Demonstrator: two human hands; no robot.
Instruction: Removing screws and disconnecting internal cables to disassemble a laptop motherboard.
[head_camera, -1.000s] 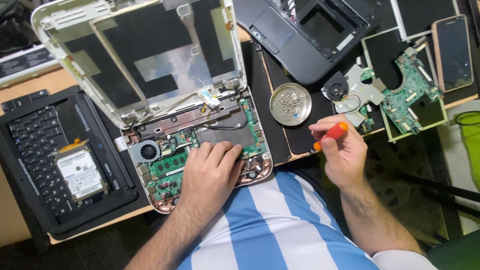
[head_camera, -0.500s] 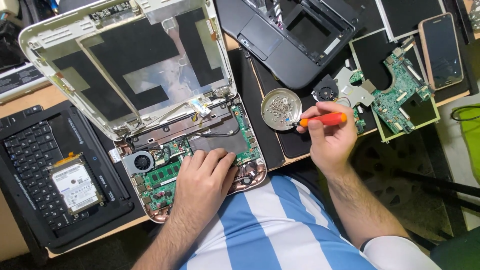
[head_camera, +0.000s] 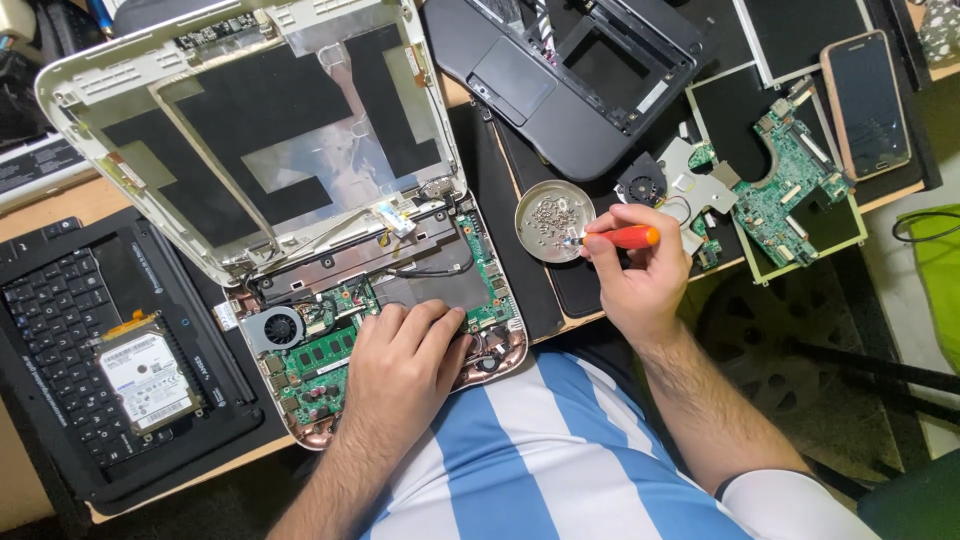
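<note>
Over screw dish (head_camera: 553, 220): screwdriver (head_camera: 625, 238), R grip (head_camera: 645, 275).

The left hand (head_camera: 400, 365) lies flat on the opened laptop base (head_camera: 380, 320), fingers spread over its green board. At three o'clock from it, the right hand (head_camera: 640, 275) holds an orange screwdriver (head_camera: 622, 238) in a closed grip, tip over the round metal dish (head_camera: 553, 220) of screws on the table (head_camera: 90, 200).
</note>
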